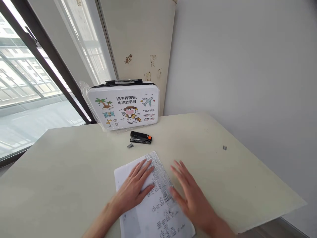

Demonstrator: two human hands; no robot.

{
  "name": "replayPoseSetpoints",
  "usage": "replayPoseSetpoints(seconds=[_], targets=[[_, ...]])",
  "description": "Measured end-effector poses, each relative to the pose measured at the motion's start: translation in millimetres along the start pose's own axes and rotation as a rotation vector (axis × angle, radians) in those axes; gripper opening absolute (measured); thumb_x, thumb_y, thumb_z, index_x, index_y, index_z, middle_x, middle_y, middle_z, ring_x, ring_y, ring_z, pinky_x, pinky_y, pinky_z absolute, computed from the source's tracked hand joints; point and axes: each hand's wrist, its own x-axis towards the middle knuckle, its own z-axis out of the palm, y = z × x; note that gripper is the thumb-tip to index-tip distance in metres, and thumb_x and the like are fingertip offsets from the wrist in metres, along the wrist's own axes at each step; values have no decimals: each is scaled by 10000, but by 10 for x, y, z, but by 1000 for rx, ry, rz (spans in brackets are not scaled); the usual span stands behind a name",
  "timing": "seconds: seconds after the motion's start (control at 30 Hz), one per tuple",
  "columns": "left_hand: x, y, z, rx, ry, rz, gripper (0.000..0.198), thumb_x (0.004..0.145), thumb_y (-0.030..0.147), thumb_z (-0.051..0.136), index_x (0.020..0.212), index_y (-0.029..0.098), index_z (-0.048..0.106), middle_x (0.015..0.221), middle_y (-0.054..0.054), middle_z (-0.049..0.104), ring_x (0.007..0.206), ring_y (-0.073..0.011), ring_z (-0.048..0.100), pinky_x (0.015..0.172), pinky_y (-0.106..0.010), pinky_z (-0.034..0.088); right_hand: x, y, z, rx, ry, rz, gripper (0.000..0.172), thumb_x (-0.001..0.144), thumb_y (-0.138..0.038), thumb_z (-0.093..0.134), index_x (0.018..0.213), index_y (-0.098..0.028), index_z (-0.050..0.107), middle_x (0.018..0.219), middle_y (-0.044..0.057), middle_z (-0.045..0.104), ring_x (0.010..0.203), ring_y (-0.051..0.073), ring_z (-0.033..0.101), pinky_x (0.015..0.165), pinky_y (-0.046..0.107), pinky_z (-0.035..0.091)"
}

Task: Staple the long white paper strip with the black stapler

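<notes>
A printed sheet of paper (158, 211), or a stack of sheets, lies at an angle near the front of the table, with dense print along its right side. My left hand (135, 183) rests flat on it, fingers stretched toward the far edge. By the paper's right edge is my right hand (189, 195), slightly blurred, its fingers apart and nothing in it. Beyond the paper sits a black stapler (141, 138) with an orange patch at its right end. Small strips of staples (130, 145) lie just in front of the stapler.
A white cartoon-printed case (126, 109) in clear plastic wrap stands at the back of the table (61, 175). Another small grey staple piece (224, 147) lies to the right. A wall (242, 66) borders the right side; a glass door (32, 72) is at left.
</notes>
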Motion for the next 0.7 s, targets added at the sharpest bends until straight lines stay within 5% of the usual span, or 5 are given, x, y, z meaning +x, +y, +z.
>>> replayPoseSetpoints(seconds=[0.17, 0.33, 0.47, 0.7], targets=[[-91, -22, -240, 30, -2, 19, 520, 869, 352, 804, 1374, 332, 684, 1575, -37, 508, 1565, -381, 244, 1279, -555, 29, 1153, 251, 103, -9, 106, -76, 570, 1036, -341, 494, 1585, -286, 353, 1626, 112, 418, 1521, 287, 380, 1213, 550, 398], [-240, -74, -347, 187, 18, 9, 499, 938, 282, 721, 1427, 346, 640, 1623, -18, 441, 1576, -363, 216, 1287, -522, 38, 1954, 189, 444, -3, 23, -127, 630, 978, -354, 623, 1544, -189, 400, 1570, 135, 495, 1465, 267, 441, 1218, 448, 376], [-321, -159, -366, 264, 100, -10, 647, 916, 282, 752, 1523, 330, 533, 1631, -30, 427, 1560, -356, 271, 1289, -493, 94, 2186, 141, 642, 7, 9, -70, 343, 1013, -354, 576, 1338, -246, 597, 1269, 66, 726, 1152, 247, 669, 1003, 417, 532], [-349, -249, -424, 228, 159, -7, 686, 876, 306, 801, 1514, 308, 549, 1593, -45, 487, 1534, -355, 333, 1288, -482, 143, 2028, 435, 523, 11, 79, 17, 284, 1041, -400, 514, 1251, -250, 631, 1224, 68, 738, 1111, 267, 674, 921, 418, 533]])
